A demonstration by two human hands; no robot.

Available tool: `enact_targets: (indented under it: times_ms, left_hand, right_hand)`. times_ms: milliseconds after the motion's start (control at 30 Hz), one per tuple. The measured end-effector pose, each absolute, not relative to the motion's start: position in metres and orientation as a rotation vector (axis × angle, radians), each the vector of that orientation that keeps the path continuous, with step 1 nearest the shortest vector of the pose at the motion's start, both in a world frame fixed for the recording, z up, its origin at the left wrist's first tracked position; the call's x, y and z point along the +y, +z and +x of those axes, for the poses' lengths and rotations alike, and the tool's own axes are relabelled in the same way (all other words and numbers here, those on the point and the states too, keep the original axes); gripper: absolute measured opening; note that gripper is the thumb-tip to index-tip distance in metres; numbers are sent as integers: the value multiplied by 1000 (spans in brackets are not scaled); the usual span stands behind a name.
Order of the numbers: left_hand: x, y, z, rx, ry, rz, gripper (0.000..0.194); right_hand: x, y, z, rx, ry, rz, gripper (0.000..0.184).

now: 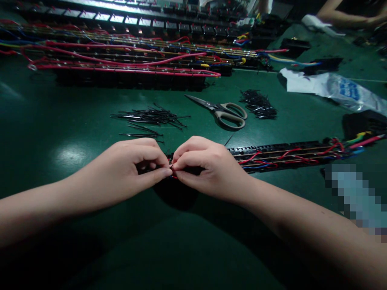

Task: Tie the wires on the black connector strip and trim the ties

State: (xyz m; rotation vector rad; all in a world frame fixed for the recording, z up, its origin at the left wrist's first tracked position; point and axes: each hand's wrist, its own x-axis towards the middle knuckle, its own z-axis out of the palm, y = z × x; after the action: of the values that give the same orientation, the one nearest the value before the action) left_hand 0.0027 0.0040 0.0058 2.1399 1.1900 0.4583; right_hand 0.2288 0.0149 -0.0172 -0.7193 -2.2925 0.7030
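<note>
Both hands meet over the left end of a long black wired strip point(281, 156), which carries red and blue wires along brass-coloured rails. My left hand point(142, 167) pinches thumb and fingertips together there. Against it, fingertip to fingertip, my right hand point(205, 165) is pinched too. A small bit of something shows between the fingertips, too little to name, and the strip's end is mostly hidden by the hands. Just beyond them lies a pile of black cable ties point(151, 116), with a few loose ones nearer my left hand. Scissors point(222, 110) with grey-black handles rest behind my right hand.
Another heap of cable ties point(259, 104) is right of the scissors. Long wired assemblies point(130, 60) with pink-red cables span the back. At right lie a clear plastic bag point(344, 90) and a pixelated patch point(356, 197). Another person's arm point(344, 16) shows top right.
</note>
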Motion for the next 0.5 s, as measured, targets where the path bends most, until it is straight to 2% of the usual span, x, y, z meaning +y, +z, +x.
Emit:
enact_targets:
  times_ms: [300,500]
  left_hand:
    - [1,9,4,1213,463,2180,21]
    - [-1,8,5,1200,523,2253,13]
  right_hand:
    - [16,-14,228,-2343,676,-670,13]
    - [14,-12,229,-2350,706,-686,13]
